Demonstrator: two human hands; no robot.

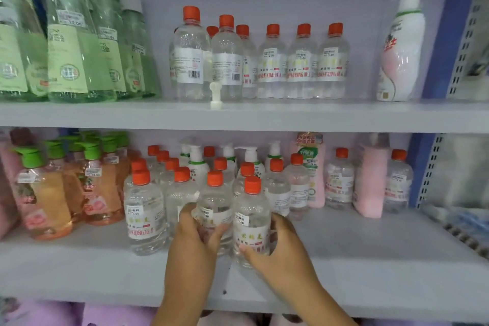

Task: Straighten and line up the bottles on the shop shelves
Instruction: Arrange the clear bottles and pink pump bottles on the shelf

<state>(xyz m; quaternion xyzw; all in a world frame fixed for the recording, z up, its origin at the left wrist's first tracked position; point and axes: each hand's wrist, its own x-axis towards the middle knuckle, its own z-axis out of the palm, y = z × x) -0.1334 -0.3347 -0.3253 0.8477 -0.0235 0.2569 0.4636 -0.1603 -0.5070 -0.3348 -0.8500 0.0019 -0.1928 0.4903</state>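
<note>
On the lower shelf [370,259] stand several clear bottles with orange caps. My left hand [197,233] grips one clear bottle [214,201] at its label, near the shelf's front. My right hand [277,249] holds the neighbouring clear bottle [251,217] from the right side, thumb across its lower label. Both bottles stand upright, close together. Another clear bottle [145,214] stands just left of them. More orange-capped bottles sit behind in loose rows.
The upper shelf [264,114] carries green bottles [71,42], a row of orange-capped clear bottles [301,61], a white pump bottle [402,47] and a loose white pump head [214,95]. Peach soap bottles [47,193] stand lower left, pink bottles [370,180] lower right.
</note>
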